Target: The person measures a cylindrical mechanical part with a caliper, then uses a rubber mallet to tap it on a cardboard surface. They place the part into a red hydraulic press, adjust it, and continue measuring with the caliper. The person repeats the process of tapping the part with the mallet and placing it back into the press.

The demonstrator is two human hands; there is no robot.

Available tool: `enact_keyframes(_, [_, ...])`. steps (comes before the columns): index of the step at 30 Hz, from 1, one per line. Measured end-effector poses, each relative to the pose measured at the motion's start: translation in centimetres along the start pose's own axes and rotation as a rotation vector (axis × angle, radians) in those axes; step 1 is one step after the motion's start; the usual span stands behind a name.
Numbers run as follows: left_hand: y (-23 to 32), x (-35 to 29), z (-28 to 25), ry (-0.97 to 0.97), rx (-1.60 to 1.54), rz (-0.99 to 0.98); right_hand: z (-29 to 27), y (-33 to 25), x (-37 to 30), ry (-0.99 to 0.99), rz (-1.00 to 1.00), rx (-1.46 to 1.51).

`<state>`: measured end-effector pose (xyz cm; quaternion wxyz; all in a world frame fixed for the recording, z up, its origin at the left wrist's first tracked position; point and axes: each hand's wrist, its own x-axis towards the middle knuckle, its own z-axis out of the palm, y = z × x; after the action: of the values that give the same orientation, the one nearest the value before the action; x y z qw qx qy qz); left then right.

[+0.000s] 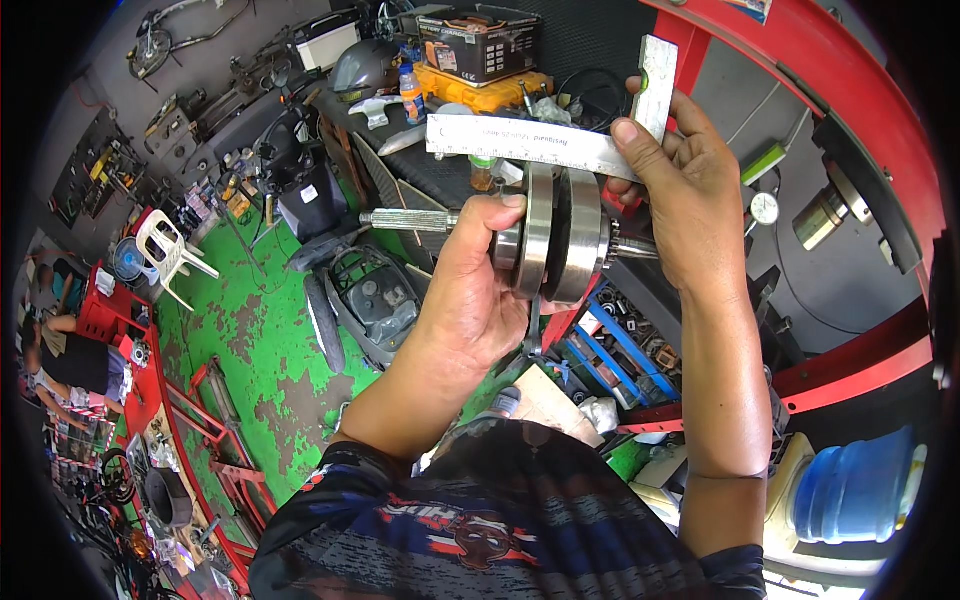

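Note:
In front of me my left hand (477, 270) is closed around a crankshaft (572, 235) and holds it up level. Its splined shaft end sticks out to the left, and the tapered end points right toward my other wrist. My right hand (690, 180) grips a try square (530, 143) near its corner, thumb on the long white blade. The blade lies across the top of the two round crank webs, seemingly against them. The square's short thick stock (655, 85) rises between my fingers. A connecting rod (536, 325) hangs below the webs, partly hidden by my left hand.
Behind the crankshaft a dark workbench (400, 140) carries a boxed battery charger (480, 45), a yellow case and an orange bottle (411, 95). A red press frame (820, 50) with a dial gauge (763, 208) stands at right. A blue water jug (855, 487) sits lower right.

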<state>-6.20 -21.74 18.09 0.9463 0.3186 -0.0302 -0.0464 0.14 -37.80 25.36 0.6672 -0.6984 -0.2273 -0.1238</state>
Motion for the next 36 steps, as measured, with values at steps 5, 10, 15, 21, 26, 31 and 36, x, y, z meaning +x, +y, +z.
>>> enact_keyframes(5, [-0.1,0.2,-0.1,0.013,0.005,-0.002,-0.1,0.3,0.1,-0.005,0.013,-0.009])
enact_keyframes(10, [-0.2,0.1,-0.9,0.006,-0.003,-0.019,0.4,0.9,0.1,-0.021,0.038,0.016])
enact_keyframes(15, [-0.1,0.6,-4.9,0.043,0.042,-0.010,2.1,5.8,0.8,-0.102,0.127,0.123])
enact_keyframes(21, [-0.8,0.0,-13.7,0.282,0.104,-0.011,4.3,15.7,3.4,0.204,0.026,-0.257])
enact_keyframes(26, [-0.8,-2.1,-19.1,0.414,0.022,0.005,6.5,23.1,7.1,0.195,0.069,-0.666])
enact_keyframes(31, [-1.0,-3.1,-22.8,0.466,-0.054,0.045,7.4,33.3,13.7,0.053,-0.361,-0.951])
enact_keyframes(36, [-0.4,-4.3,-25.1,0.495,-0.108,0.053,8.9,37.9,18.7,-0.089,-0.223,-1.191])
